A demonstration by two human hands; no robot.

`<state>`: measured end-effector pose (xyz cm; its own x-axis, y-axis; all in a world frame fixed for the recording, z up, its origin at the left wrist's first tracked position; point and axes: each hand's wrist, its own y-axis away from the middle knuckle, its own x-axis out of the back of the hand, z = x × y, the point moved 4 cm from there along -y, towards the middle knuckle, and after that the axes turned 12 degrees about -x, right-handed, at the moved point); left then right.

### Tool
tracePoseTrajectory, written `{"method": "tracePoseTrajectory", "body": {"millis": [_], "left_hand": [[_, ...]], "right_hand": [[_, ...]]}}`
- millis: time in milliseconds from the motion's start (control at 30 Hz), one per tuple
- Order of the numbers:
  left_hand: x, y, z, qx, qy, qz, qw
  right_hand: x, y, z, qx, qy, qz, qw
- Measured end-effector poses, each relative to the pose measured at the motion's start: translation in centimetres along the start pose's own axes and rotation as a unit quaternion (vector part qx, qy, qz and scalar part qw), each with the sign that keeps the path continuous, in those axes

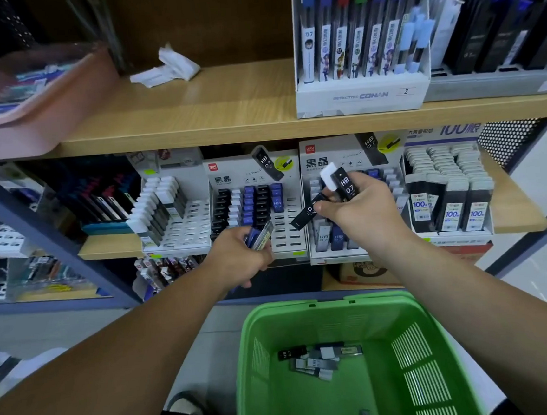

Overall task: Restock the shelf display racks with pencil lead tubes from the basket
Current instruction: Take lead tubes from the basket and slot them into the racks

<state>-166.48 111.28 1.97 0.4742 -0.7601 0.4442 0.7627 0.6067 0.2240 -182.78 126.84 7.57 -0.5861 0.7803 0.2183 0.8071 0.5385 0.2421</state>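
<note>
My right hand (362, 212) grips black HB 0.7 lead tubes (346, 184), one with a white cap, in front of the right display rack (314, 164). One black tube (307, 213) sticks out to the left of that hand. My left hand (240, 256) holds a small bunch of blue and clear lead tubes (261, 236) at the lower front of the middle display rack (288, 236), which has several vacant slots. The green basket (275, 323) stands below, with several loose lead tubes (318, 359) on its bottom.
A white rack (181, 228) at the left has many vacant slots. A box of 100-count leads (450, 205) stands at the right. On the upper wooden shelf (224, 112) are a pink tray (25, 106), crumpled paper (170, 67) and a Conan lead box (361, 97).
</note>
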Motion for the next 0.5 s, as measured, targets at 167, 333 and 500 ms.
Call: {"method": "tracePoseTrajectory", "body": {"millis": [167, 333, 500], "left_hand": [[0.3, 0.4, 0.0, 0.014, -0.010, -0.004, 1.000], [0.2, 0.2, -0.5, 0.001, -0.011, -0.014, 1.000], [-0.5, 0.3, -0.9, -0.033, -0.018, -0.021, 0.999]], "right_hand": [[-0.8, -0.4, -0.2, 0.008, 0.009, 0.003, 1.000], [-1.2, -0.9, -0.3, 0.013, 0.016, 0.010, 1.000], [-1.3, -1.8, -0.3, 0.020, 0.035, 0.025, 0.999]]}}
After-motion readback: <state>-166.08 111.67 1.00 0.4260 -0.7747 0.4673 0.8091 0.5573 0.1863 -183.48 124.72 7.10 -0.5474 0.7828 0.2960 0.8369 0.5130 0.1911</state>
